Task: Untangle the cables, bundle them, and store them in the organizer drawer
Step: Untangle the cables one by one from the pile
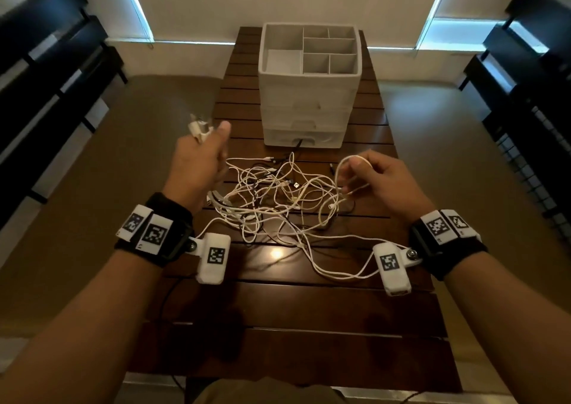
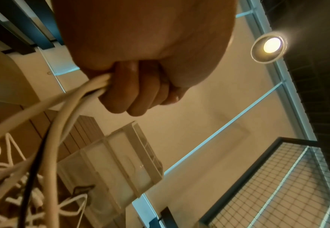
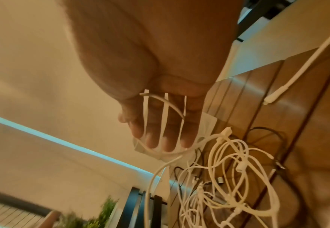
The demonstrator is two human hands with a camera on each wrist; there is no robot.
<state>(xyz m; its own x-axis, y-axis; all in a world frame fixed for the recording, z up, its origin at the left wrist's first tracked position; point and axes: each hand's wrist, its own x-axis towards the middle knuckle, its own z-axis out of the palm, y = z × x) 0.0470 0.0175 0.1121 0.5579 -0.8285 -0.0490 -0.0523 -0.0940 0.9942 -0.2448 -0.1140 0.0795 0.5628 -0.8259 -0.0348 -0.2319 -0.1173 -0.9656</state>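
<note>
Cables (image 1: 278, 199) lie tangled before organizer (image 1: 309, 94); its top compartments hold nothing.

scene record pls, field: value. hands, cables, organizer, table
left hand: raised, grips white cable ends
right hand: holds white cable loop
cable tangle: white and black, still knotted, on table
organizer: white, drawers shut, black cable at bottom drawer
table: dark wood slats
stage: untangling
</note>
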